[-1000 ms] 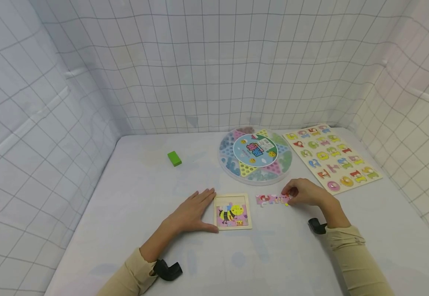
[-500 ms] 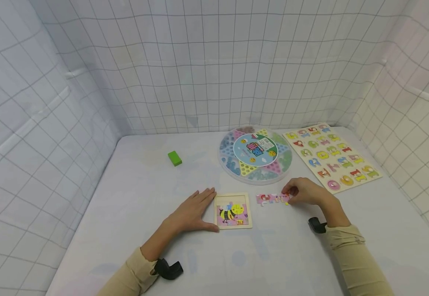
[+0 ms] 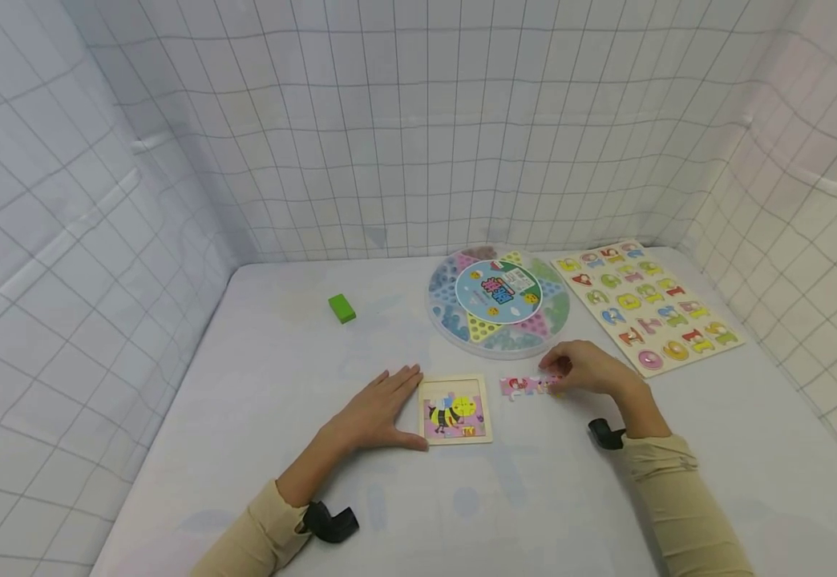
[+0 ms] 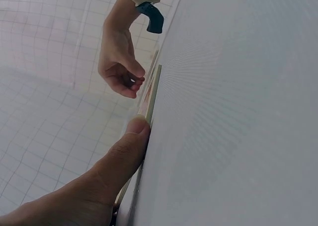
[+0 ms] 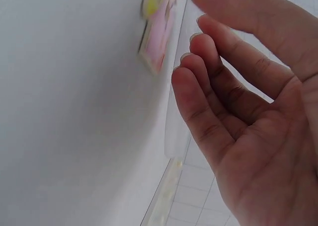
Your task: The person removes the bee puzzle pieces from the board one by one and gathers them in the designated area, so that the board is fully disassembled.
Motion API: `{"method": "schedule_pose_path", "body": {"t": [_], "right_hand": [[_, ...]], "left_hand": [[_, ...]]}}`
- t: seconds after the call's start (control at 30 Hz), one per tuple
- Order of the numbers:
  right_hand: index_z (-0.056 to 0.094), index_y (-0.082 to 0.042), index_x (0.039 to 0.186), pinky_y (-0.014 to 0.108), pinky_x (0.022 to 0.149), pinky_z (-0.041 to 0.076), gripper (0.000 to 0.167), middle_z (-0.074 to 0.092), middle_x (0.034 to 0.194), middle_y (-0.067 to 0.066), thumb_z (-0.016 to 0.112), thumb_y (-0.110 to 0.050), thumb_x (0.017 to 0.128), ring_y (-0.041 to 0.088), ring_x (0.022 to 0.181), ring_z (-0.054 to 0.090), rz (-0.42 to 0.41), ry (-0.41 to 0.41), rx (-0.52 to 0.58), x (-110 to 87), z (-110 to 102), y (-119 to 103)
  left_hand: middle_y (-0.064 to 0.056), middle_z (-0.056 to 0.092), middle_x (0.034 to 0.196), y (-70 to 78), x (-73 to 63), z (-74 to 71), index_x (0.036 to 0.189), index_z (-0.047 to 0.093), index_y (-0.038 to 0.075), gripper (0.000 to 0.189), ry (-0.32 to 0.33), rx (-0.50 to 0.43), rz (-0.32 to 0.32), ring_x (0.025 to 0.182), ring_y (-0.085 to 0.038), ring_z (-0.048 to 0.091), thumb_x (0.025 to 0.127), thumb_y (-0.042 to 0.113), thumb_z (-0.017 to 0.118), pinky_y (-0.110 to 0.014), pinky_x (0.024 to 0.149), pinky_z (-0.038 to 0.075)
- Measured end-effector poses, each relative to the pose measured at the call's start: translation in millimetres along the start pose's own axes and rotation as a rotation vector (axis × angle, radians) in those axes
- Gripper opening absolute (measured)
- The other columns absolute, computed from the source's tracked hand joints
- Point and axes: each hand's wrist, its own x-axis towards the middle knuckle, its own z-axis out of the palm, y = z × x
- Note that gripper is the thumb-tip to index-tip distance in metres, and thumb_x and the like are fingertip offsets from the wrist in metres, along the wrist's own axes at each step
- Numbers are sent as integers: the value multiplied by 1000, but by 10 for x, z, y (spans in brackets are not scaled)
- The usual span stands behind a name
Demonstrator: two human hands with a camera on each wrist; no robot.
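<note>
A square wooden puzzle tray [image 3: 488, 417] lies flat on the table, a bee picture in pink, yellow and black filling its lower part. My left hand [image 3: 374, 413] lies along its left side with the fingers spread, the thumb at the near corner; in the left wrist view the thumb [image 4: 130, 149] touches the tray's edge. To the right of the tray is a short row of pink puzzle pieces [image 3: 515, 386]. Over the right end of that row hovers my right hand [image 3: 586, 369], its fingers loosely bent. The right wrist view shows its fingertips [image 5: 184, 79] apart from the pieces [image 5: 158, 32].
Behind the tray stands a round, clear-covered board game [image 3: 498, 292] with coloured star points. A number board [image 3: 649, 308] lies at the back right. A small green block [image 3: 342, 308] sits at the back left. White gridded cloth walls [image 3: 418, 144] enclose the table.
My right hand has shifted slightly left and away from me, its fingers now farther over the row of pieces. The left hand and the tray have stayed in place.
</note>
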Motion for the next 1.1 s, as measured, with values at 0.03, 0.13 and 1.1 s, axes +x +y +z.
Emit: {"method": "schedule_pose_path", "body": {"t": [0.03,0.13,1.1], "right_hand": [[70,-3,106,27,74,49,33,66,95,6,81,-15,77,16,84,55,-2,2,4,15,16,-21],[70,-6,106,25,71,49,35,65,92,4,83,-18,76,16,82,54,-1,0,20,67,83,-105],[69,-10,105,20,69,50,35,65,86,-1,84,-21,76,9,76,56,-176,-187,13,588,678,-1108]], "left_hand": [[-5,24,163,0,1,-2,155,25,9,115,-1,-2,0,151,-22,22,71,76,66,-45,124,20],[-5,24,163,-2,0,-3,155,25,9,115,-3,-4,0,151,-22,22,71,76,66,-45,124,21],[-5,24,163,-16,13,26,155,24,10,115,-3,21,7,151,-21,22,72,78,63,-45,124,20]]}}
